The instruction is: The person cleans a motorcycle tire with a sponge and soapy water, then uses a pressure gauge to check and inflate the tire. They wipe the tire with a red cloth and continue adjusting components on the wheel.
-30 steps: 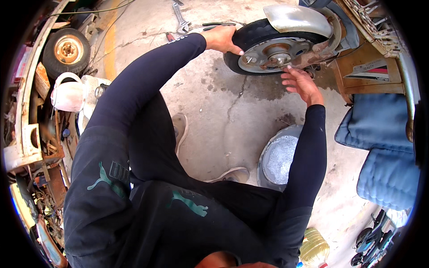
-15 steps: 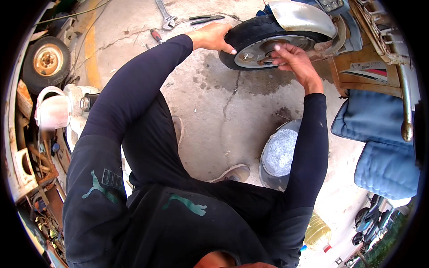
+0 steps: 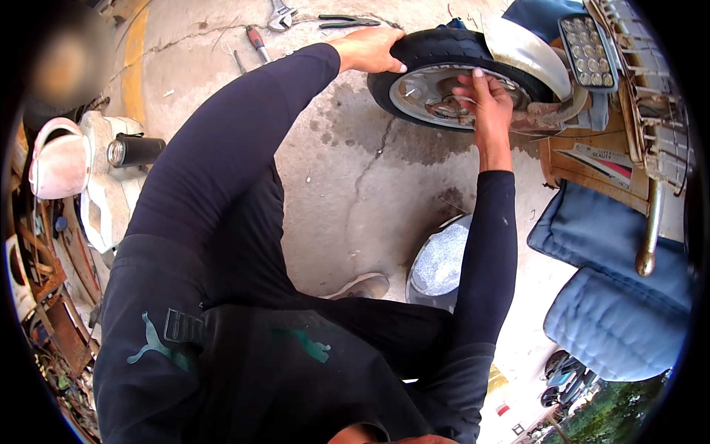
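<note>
A scooter-type wheel with a black tyre (image 3: 436,49) and a dull silver rim (image 3: 414,95) stands at the far right of centre, under a pale metal fender (image 3: 521,48). My left hand (image 3: 370,50) grips the tyre's left side, the thumb by the sidewall and the other fingers partly hidden over the tread. In front of the wheel's rusty hub (image 3: 447,107), my right hand (image 3: 488,100) has its thumb raised and its fingers loosely bent and apart. Nothing shows between them, though whether the fingertips touch the hub is unclear.
Beyond my left arm lie an adjustable wrench (image 3: 281,16), pliers (image 3: 349,21) and a red-handled screwdriver (image 3: 257,43). A bucket-like container with a speckled top (image 3: 440,259) stands beside my right forearm. Blue padded cloth (image 3: 614,318) hangs at right, below a cardboard box (image 3: 592,159). A black flask (image 3: 137,151) is at left.
My right hand has drawn slightly away from the hub, its fingers looser and more apart. My left hand stays on the tyre. The whole view has shifted.
</note>
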Tool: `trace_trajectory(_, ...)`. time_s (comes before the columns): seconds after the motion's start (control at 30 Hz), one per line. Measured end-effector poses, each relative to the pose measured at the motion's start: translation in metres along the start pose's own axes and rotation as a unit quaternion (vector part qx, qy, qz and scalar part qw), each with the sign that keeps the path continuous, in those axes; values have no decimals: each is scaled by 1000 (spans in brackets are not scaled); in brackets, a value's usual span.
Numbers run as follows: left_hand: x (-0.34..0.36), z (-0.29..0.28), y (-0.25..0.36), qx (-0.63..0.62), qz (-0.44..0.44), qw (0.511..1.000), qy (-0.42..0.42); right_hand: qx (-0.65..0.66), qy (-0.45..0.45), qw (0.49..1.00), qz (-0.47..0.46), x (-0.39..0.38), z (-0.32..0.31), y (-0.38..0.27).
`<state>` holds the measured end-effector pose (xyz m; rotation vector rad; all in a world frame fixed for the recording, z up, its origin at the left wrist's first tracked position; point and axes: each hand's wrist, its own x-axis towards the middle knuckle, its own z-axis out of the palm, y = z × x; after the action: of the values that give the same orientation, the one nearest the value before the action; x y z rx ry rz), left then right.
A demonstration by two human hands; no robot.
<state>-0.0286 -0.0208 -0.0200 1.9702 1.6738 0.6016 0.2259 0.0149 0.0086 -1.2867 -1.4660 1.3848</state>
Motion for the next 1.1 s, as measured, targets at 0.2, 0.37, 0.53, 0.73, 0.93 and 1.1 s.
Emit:
trace_trajectory(0.2,-7,-4,14,30,-17,999,7,-35,7,999,-1,-8,-1,-1)
trace_trajectory(0.37,-7,-5,17,39,-20,999,24,-52,29,998,0,-8,-5,-4)
trace_trajectory(0.53,-6,-5,18,44,-21,998,30,-80,56,994,-38,-9,-7,-3)
trace_trajectory(0.73,-6,-4,20,28,-23,998,51,-83,65,991,-87,-15,-7,-4)
trace_trajectory(0.93,-7,-2,15,51,8,995,84,-68,4,997,-43,-11,-13,1)
trace_trajectory(1.1,-6,-6,24,75,11,994,76,-80,-66,994,39,-6,-27,7)
